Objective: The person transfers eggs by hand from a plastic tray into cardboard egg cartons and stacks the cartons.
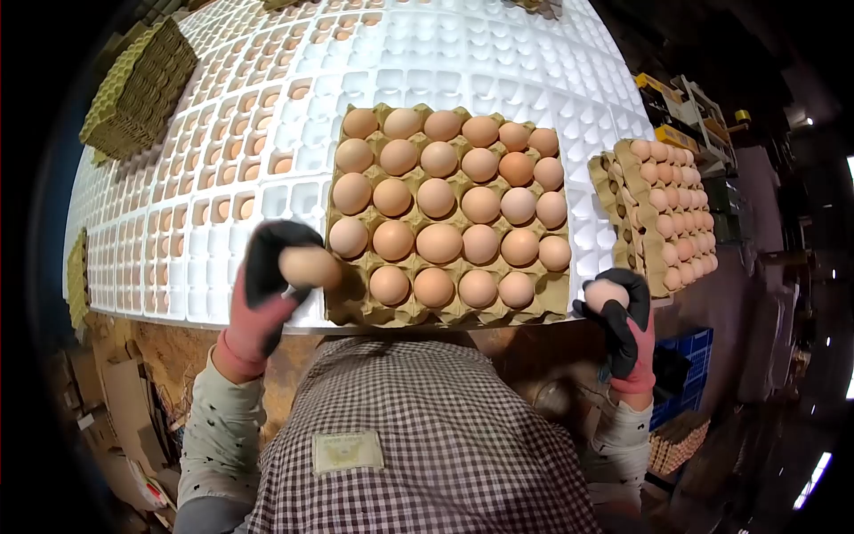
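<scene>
A brown pulp egg tray [360, 311] full of rows of brown eggs [436, 198] lies in front of me on white moulded trays. My left hand [267, 267], in a black and pink glove, is closed on an egg [309, 266] at the tray's near left corner; this egg is a little blurred. Just off the tray's near right corner, my right hand [624, 325] wears a matching glove and grips another egg [606, 294]. The two end cells of the nearest row show no egg, with four filled cells between them.
White moulded trays [418, 84] cover the table, those at left holding eggs. A stack of pulp trays [142, 89] stands far left. At right, a stacked tray of eggs [667, 214] sits near the table edge. Below it is a blue crate [689, 365]; cardboard [133, 409] lies lower left.
</scene>
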